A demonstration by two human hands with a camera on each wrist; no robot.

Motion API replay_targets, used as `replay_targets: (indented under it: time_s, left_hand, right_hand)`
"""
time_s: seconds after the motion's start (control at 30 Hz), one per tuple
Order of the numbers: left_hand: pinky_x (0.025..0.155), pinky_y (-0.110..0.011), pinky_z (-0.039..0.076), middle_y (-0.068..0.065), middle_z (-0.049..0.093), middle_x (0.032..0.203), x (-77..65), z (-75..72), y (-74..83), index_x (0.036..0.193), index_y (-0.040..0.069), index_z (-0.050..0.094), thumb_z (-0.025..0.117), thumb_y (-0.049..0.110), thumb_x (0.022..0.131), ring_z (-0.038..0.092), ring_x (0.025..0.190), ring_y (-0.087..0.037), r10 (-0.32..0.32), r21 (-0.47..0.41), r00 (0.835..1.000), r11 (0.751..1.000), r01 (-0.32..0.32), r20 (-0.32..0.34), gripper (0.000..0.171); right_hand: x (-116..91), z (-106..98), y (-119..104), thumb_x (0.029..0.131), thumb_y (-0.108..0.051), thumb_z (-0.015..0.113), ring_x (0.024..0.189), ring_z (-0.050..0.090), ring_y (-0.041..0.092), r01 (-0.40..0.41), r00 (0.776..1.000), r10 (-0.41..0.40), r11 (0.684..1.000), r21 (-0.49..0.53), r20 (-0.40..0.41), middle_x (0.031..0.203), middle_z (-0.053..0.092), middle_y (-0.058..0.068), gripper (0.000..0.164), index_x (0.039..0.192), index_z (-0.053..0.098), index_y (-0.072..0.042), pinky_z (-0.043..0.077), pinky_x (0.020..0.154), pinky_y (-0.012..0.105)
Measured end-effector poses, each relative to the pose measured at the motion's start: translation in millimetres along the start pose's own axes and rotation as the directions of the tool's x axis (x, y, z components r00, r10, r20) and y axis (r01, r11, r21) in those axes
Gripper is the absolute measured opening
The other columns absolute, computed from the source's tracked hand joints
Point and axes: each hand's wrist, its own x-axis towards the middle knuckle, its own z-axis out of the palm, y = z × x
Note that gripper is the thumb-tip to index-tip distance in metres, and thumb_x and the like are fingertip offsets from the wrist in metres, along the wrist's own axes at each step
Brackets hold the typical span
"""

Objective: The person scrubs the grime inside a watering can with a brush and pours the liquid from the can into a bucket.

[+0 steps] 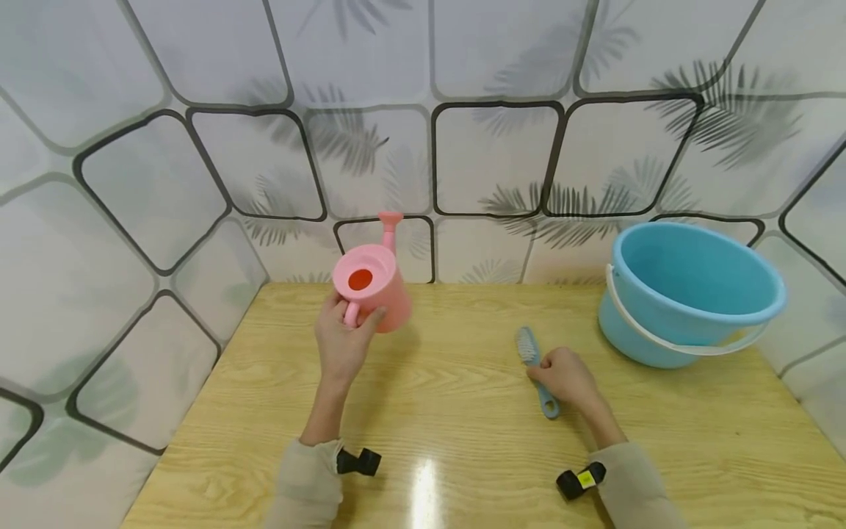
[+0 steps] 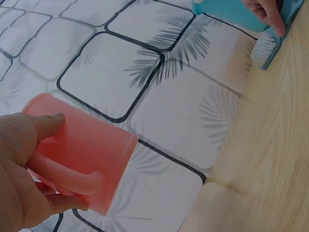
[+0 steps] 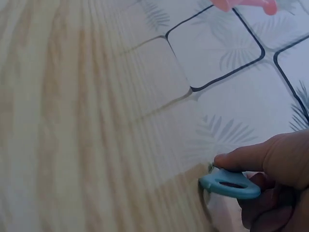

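A pink watering can [image 1: 395, 305] with an orange-red inside is in my left hand [image 1: 340, 345], whose fingers and thumb hold it around its handle. Its spout points toward the back wall. In the left wrist view the can [image 2: 91, 130] is tilted and its base is apart from the tabletop. My right hand [image 1: 568, 378] pinches a blue brush [image 1: 547, 400] with white bristles by the middle of its handle. The brush's holed handle end [image 3: 236, 188] shows in the right wrist view, while the hand hides part of the handle.
A light blue bucket [image 1: 661, 323] with a white handle stands at the back right of the wooden table [image 1: 449, 397]. Patterned cloth walls [image 1: 496, 162] rise behind the table and at both sides.
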Motion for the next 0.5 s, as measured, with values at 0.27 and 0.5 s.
replay_targets:
  time_s: [0.27, 0.5]
  left_hand:
    - [0.068, -0.018, 0.043, -0.022, 0.062, 0.125, 0.5, 13.1, -25.3, 0.065, -0.005, 0.057, 0.087, 0.007, 0.075, 0.053, 0.089, -0.024, -0.01, -0.021, 1.0, 1.0, 0.011, 0.029, 0.034]
    - [0.074, -0.025, 0.045, -0.021, 0.064, 0.122, -2.1, 21.8, -22.2, 0.062, -0.003, 0.054, 0.089, 0.01, 0.074, 0.058, 0.095, -0.028, -0.009, -0.01, 0.998, 1.0, 0.009, 0.062, 0.039]
  right_hand:
    - [-5.9, -5.9, -14.8, 0.094, -0.022, 0.064, 0.045, 0.027, 0.01, 0.05, 0.996, -0.049, 0.999, 0.003, -0.072, 0.051, 0.028, -0.006, 0.046, 0.057, 0.038, -0.014, 0.024, 0.043, 0.023]
    - [-13.0, -24.6, -38.1, 0.1, -0.025, 0.061, 0.046, 0.038, 0.012, 0.123, 0.983, -0.107, 0.987, 0.103, -0.149, 0.058, 0.054, 0.0, 0.035, 0.071, 0.055, -0.006, 0.032, 0.04, 0.025]
